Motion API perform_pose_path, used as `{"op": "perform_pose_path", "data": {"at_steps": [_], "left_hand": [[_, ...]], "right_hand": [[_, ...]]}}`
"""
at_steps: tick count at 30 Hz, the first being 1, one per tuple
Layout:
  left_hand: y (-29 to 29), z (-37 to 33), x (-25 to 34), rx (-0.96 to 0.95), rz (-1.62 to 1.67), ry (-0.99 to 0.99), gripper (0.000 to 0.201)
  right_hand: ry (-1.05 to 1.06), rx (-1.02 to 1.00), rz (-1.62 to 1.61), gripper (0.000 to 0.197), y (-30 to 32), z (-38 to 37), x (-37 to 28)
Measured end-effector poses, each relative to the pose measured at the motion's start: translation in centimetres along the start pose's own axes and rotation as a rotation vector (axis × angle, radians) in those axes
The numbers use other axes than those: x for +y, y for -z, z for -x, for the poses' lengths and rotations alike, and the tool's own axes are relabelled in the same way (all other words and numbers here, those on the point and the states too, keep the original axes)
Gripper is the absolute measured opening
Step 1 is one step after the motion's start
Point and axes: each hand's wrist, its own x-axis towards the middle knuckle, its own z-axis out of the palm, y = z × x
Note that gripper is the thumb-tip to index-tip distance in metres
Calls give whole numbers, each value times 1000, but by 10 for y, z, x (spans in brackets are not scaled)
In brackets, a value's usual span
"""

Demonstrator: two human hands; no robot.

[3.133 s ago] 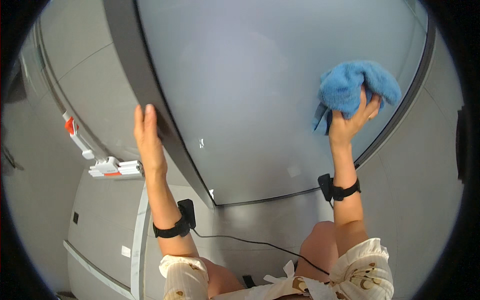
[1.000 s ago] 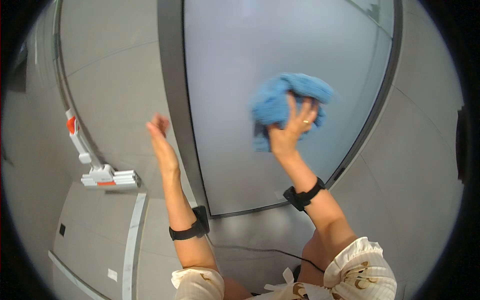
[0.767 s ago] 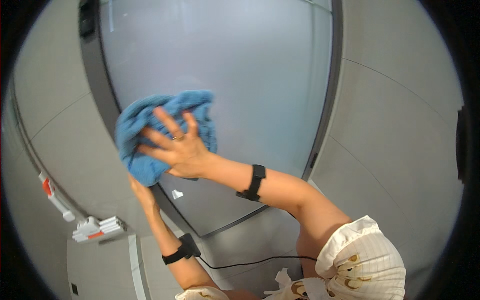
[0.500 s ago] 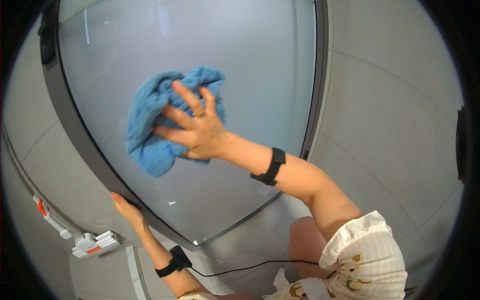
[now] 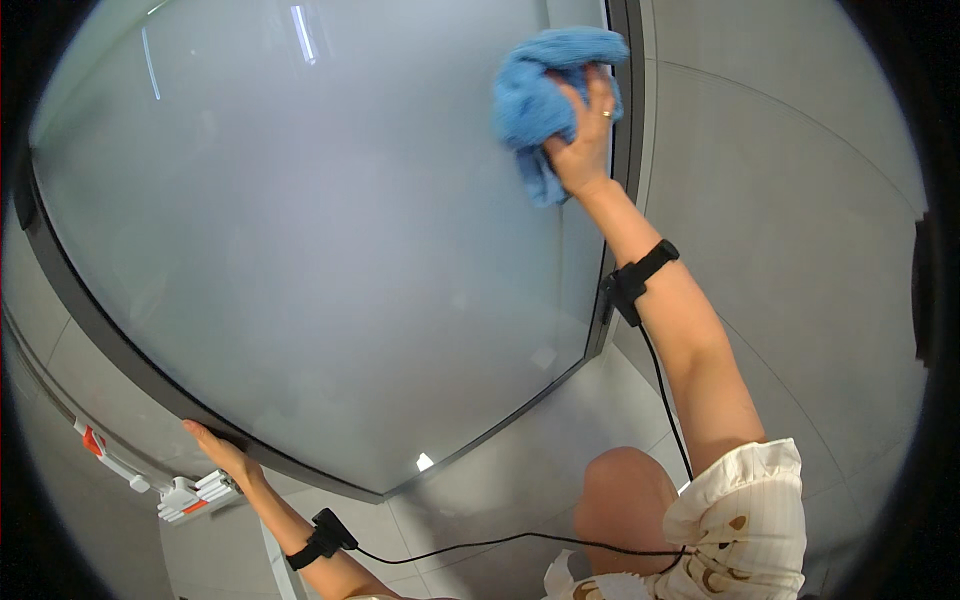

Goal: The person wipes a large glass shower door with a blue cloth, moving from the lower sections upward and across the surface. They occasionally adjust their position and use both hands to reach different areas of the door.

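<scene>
Near the upper right of the frosted glass door (image 5: 330,250), my right hand (image 5: 583,135) presses a blue cloth (image 5: 535,95) against the pane. Its fingers are bent over the bunched fabric, and a ring shows on one of them. Part of the cloth overlaps the dark right frame (image 5: 627,120). At the lower left, my left hand (image 5: 222,449) grips the outer edge of the door's dark frame (image 5: 130,365); some of its fingers are hidden behind that edge.
Grey tiled wall (image 5: 780,200) runs along the right side. A white-and-orange cleaning tool (image 5: 185,497) stands at the lower left, beyond my left hand. A black cable (image 5: 520,537) runs between the straps on my forearms, passing my bent knee (image 5: 625,500).
My right hand has carried the blue cloth from the left-middle of the glass up and right to the frame. My left hand stays on the door edge, and the view has shifted somewhat.
</scene>
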Motion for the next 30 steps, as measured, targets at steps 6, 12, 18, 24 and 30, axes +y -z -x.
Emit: {"op": "perform_pose_path", "data": {"at_steps": [6,12,18,24,30], "left_hand": [[-1,2,2,23,17,-25,85],[3,0,-1,44,-79,-13,87],[-7,8,11,-61,74,45,88],[-5,9,16,-132,163,145,87],[3,3,3,-265,325,169,68]], "right_hand": [[-548,152,-6,65,1,54,43],[-640,125,-65,65,-10,70,-42],[-548,103,-167,65,-17,77,-164],[-451,29,-227,63,-28,78,-286],[-271,-166,-454,59,-22,87,-393]]}}
